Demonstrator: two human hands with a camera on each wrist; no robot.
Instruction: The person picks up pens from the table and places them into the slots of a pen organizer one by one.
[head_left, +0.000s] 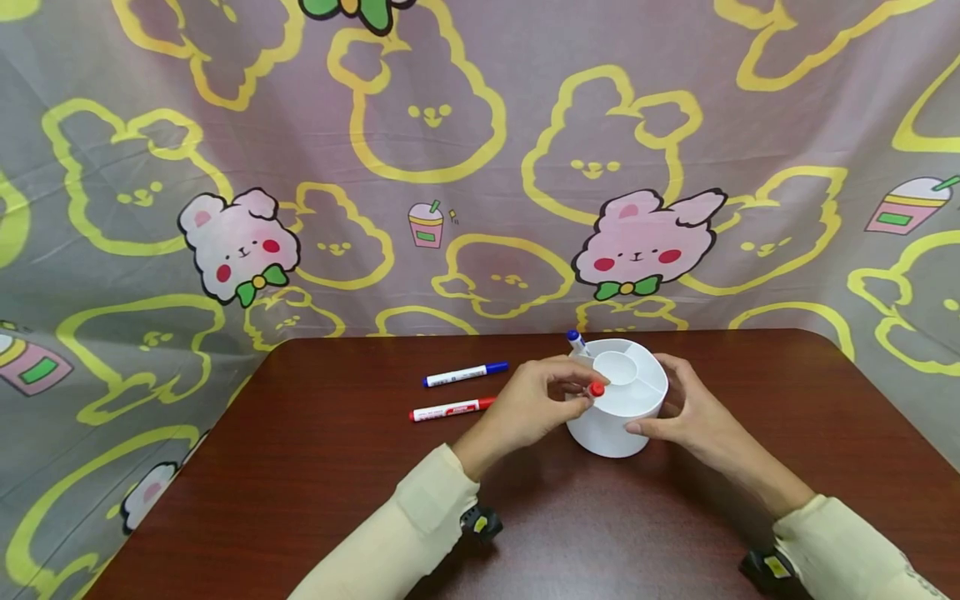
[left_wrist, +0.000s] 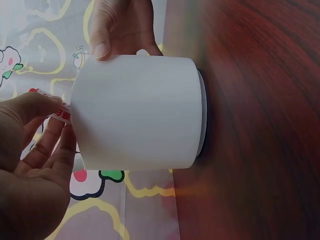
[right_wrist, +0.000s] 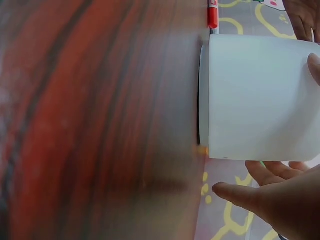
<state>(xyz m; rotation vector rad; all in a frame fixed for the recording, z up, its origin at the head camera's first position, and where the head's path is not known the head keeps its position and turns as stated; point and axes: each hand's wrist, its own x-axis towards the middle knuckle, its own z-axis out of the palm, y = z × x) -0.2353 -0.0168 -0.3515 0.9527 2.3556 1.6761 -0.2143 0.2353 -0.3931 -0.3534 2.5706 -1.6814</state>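
A white round pen holder with several compartments around a central cup stands on the table. My left hand pinches a marker with a red end at the holder's near left rim. Its white barrel with red print shows between the fingers in the left wrist view, its lower part hidden by the holder wall. My right hand holds the holder's right side, thumb in front and fingers curved behind. A blue-ended marker stands in the holder's back left compartment.
Left of the holder, a blue-capped marker and a red-capped marker lie on the brown table. The left hand overlaps the red one's end in the head view. A patterned cloth hangs behind the table's back edge.
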